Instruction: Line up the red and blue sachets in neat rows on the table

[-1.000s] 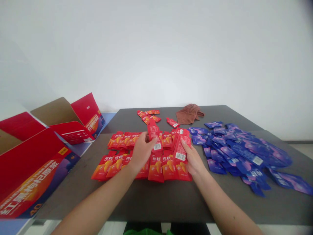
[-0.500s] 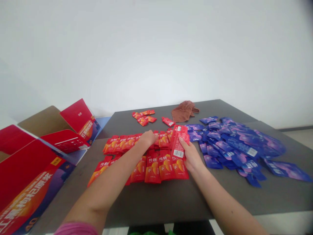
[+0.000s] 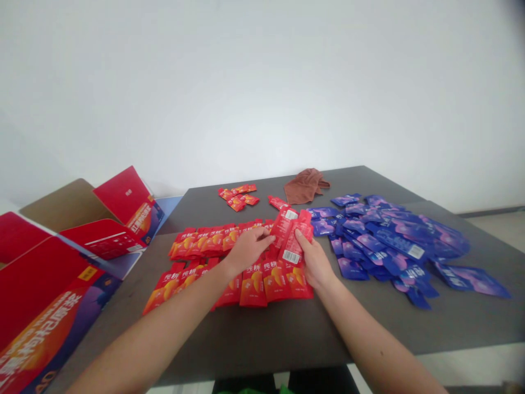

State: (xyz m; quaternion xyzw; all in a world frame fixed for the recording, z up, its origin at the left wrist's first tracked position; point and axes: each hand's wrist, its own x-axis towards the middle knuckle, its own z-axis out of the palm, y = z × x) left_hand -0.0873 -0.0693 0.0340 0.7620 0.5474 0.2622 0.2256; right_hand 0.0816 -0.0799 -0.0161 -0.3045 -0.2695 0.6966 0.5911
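Observation:
My right hand (image 3: 315, 259) is closed on a red sachet (image 3: 298, 241), its barcoded back turned up and the thumb on top. A second red sachet (image 3: 281, 229) lies fanned to the left of it. My left hand (image 3: 249, 247) pinches the left edge of that second one with its fingertips. Under and around both hands, red sachets with orange fruit pictures lie front up in two rows: a back row (image 3: 192, 242) and a front row (image 3: 253, 284). My left forearm covers part of the front row.
Blue-purple sachets (image 3: 377, 235) are heaped on the right of the dark table (image 3: 262, 350). Several red sachets (image 3: 238, 197) lie at the back, near a brown cloth (image 3: 307, 186). Open printed cartons (image 3: 36, 290) stand at the left.
My left hand has moved from the back row to the right and now grips one of the red sachets by my right hand. The two sachets are spread further apart. The view shifted slightly.

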